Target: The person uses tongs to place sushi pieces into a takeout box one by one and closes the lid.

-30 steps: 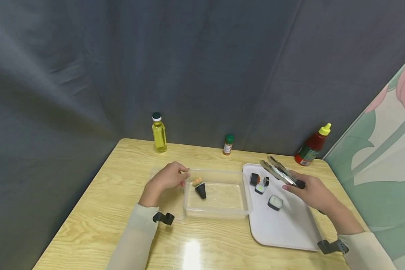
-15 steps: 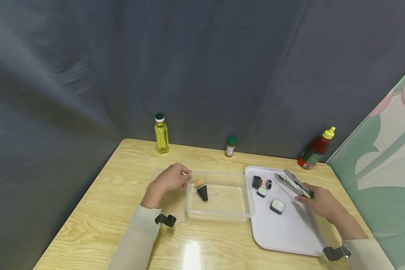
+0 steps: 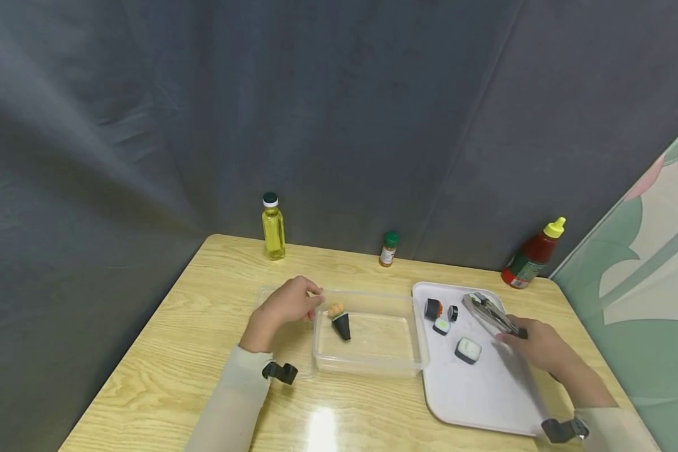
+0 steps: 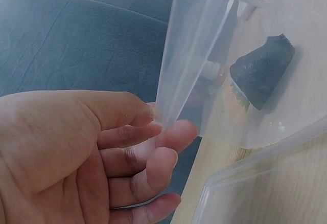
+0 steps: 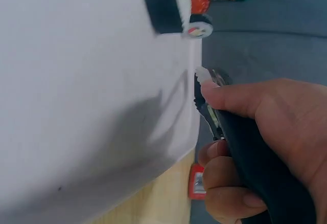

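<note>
My left hand pinches the near-left corner rim of a clear plastic container between thumb and fingers. Inside the container, at its left end, lies a black cone-shaped hand roll with an orange top. My right hand grips metal tongs by their dark handles, and their tips hover over the far right of a white tray, holding nothing. On that tray are a large sushi roll, a black roll with orange filling, a small round roll and a smaller green-centred roll.
A clear lid lies under the container's left side. Along the table's back edge stand an oil bottle, a green-capped spice jar and a red sauce bottle. A dark curtain rises behind the table.
My right hand has shifted the tongs right, away from the small rolls. The tongs spread wider, then drew narrower. My left hand stays at the container; the head view has shifted slightly.
</note>
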A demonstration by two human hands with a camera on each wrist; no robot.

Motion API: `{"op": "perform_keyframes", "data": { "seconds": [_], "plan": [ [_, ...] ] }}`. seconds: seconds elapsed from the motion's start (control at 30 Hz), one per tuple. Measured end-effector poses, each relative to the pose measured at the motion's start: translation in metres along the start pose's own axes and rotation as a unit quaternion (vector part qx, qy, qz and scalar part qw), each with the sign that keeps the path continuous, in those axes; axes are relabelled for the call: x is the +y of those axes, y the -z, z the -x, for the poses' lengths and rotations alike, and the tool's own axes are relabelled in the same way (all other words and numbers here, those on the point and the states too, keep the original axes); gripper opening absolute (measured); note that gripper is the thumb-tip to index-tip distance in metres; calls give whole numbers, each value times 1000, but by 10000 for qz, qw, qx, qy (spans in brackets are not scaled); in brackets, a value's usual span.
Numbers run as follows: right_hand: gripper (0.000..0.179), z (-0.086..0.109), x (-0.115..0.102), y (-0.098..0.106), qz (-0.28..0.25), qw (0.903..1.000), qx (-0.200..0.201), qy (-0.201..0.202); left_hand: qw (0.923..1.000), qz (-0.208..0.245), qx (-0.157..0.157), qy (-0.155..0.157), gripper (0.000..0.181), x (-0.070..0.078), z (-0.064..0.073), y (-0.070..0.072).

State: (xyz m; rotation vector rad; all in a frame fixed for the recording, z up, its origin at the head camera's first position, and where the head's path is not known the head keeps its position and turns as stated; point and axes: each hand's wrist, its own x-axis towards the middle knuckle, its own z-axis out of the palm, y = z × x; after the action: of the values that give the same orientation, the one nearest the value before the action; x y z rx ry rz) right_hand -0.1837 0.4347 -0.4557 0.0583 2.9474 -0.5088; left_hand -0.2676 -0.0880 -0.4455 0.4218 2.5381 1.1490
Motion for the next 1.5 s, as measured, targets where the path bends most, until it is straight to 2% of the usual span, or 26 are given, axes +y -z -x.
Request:
{"op": "perform_keyframes", "data": {
  "seconds": [0.17, 0.4, 0.6, 0.77, 0.83, 1.1, 1.5],
  "plan": [
    [78, 6, -12, 3, 29, 9997, 163, 203, 10000, 18, 21, -26, 38, 2, 0, 1],
    [77, 19, -44, 11, -232, 9985, 224, 453, 10000, -68, 45, 29, 37, 3, 1, 0],
    [67, 35, -84, 16, -375, 9938, 328, 990, 10000, -67, 14, 9, 38, 3, 1, -1],
    [62, 45, -115, 18, -449, 9871, 202, 1525, 10000, -52, -17, -2, 38, 3, 2, -2],
    [62, 46, -125, 17, -526, 9845, 13, 1672, 10000, -59, -4, 4, 38, 2, 1, -1],
    [59, 41, -158, 9, -542, 9714, -540, 2250, 10000, -50, -2, 45, 38, 6, 2, 3],
    [56, 17, -208, -20, 127, 9571, -998, 2719, 9995, -294, -128, -27, 38, 11, 0, 8]
  ]
}}
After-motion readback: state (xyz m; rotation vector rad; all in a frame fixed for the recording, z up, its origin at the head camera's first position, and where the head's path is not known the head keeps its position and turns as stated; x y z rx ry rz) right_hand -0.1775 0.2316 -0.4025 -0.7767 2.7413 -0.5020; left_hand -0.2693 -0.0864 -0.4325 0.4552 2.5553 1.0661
